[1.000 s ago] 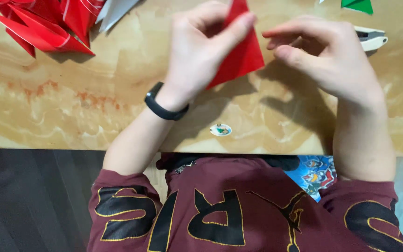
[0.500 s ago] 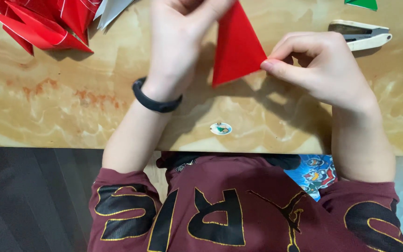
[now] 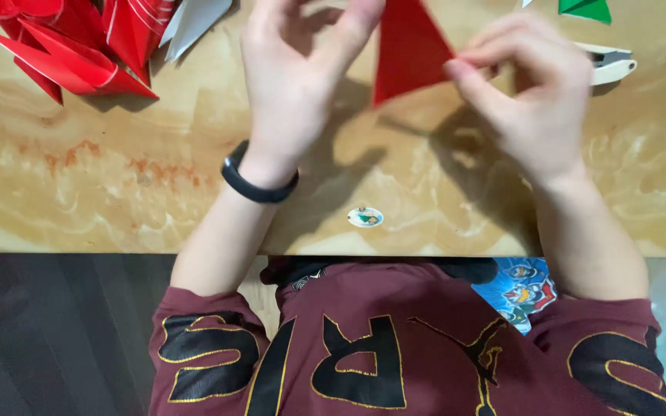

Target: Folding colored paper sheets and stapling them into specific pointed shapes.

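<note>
A heap of red folded paper shapes lies at the far left of the marbled tabletop, well left of the red paper triangle. The left hand, a black wristband at its wrist, pinches the triangle's left edge with curled fingers. The right hand pinches its right edge. A white stapler lies just right of that hand, a green paper piece beyond it.

Small oval sticker, white with green and orange, on the tabletop near its front edge
</note>
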